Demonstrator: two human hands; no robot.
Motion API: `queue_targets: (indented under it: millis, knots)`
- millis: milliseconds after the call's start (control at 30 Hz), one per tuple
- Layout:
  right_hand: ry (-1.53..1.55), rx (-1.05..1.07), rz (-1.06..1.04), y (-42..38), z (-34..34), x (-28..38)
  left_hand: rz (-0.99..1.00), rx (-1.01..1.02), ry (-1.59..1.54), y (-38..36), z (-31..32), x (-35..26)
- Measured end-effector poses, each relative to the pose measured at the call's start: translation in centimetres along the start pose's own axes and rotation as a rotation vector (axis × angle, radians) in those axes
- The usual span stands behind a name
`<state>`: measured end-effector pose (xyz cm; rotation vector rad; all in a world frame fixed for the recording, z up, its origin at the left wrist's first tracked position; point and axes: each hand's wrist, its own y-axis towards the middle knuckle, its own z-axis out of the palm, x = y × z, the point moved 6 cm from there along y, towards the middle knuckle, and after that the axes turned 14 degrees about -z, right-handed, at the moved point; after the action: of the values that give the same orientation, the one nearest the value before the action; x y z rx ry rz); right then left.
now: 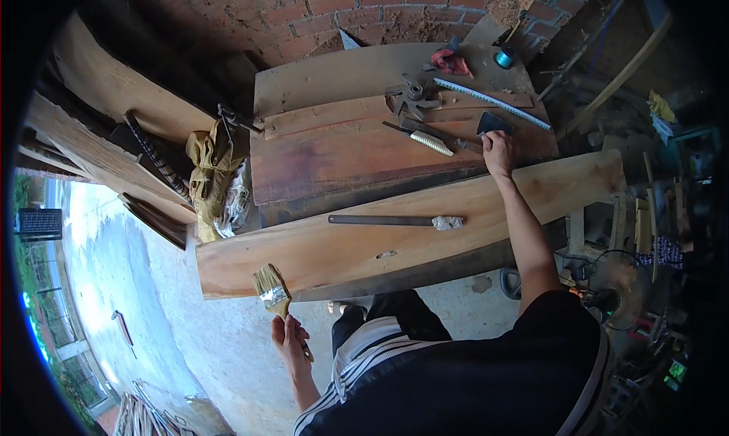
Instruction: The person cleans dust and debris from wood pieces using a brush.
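My left hand [288, 343] is closed around the handle of a paintbrush [272, 285], bristles pointing up, beside the near left edge of a long wooden board [319, 261]. Over the workbench [296, 162], the fingers of my right hand [497, 152] are closed at the lower edge of a dark flat scraper [494, 122]; its handle is hard to make out. Left of that hand lie a tool with a pale ridged handle [431, 142] and other dark slim tools. A long flat metal bar [380, 220] with a wrapped end rests on the board.
A metal hub with blades [414, 93], a white measuring strip [493, 103], a red cloth [449, 61] and a blue spool [503, 57] sit on the bench. Planks and a tan bundle [209, 166] stand at left. A fan [619, 290] is at right, a brick wall [319, 14] behind.
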<state>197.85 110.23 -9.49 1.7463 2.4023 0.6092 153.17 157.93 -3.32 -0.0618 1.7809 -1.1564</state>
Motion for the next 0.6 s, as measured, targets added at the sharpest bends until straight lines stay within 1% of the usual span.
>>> queue_targets:
  millis: [33, 100, 133, 167, 233, 300, 367, 433, 467, 500, 533, 567, 600]
  knots:
    - [-0.002, 0.001, -0.004, 0.5, 0.1, -0.2, -0.003, 0.000, -0.004, 0.0, 0.1, 0.0]
    - [0.246, -0.231, -0.003, 1.8, -1.6, 0.7, 0.011, -0.028, 0.013, -0.3, 0.3, -0.4]
    - [0.269, -0.233, -0.104, 2.4, -2.3, 2.1, 0.004, -0.027, 0.008, -0.2, 0.2, -0.2]
    - [0.308, -0.166, -0.172, 3.0, -1.7, 2.8, 0.005, -0.024, 0.005, -0.2, 0.3, -0.2]
    - [0.462, -0.073, -0.083, 4.0, -1.0, 4.1, 0.004, -0.024, -0.007, -0.4, 0.5, -0.3]
    - [0.456, -0.099, -0.131, 6.1, -0.3, 3.7, 0.006, -0.031, 0.008, -0.7, 0.6, -0.3]
    - [0.064, -0.190, -0.088, 8.3, -0.2, 2.1, 0.012, -0.042, 0.039, -0.9, 0.5, -0.6]
    - [-0.060, -0.131, 0.049, 9.7, 2.4, -1.7, 0.027, -0.051, 0.045, -1.4, 0.5, -0.7]
    - [-0.156, -0.072, 0.073, 10.0, 3.1, -2.9, 0.032, -0.058, 0.045, -1.5, 0.5, -0.7]
    - [-0.244, 0.012, 0.030, 9.9, 5.0, -5.2, 0.023, -0.068, 0.042, -1.8, 0.3, -0.6]
    - [-0.273, 0.134, 0.032, 9.7, 5.6, -6.5, 0.013, -0.082, 0.036, -2.1, 0.1, -0.5]
    - [-0.302, 0.254, 0.029, 9.6, 6.2, -6.7, 0.019, -0.099, 0.028, -2.3, -0.1, -0.5]
    - [-0.289, 0.252, 0.014, 9.6, 5.6, -5.5, 0.004, -0.124, 0.034, -2.5, -0.3, -0.4]
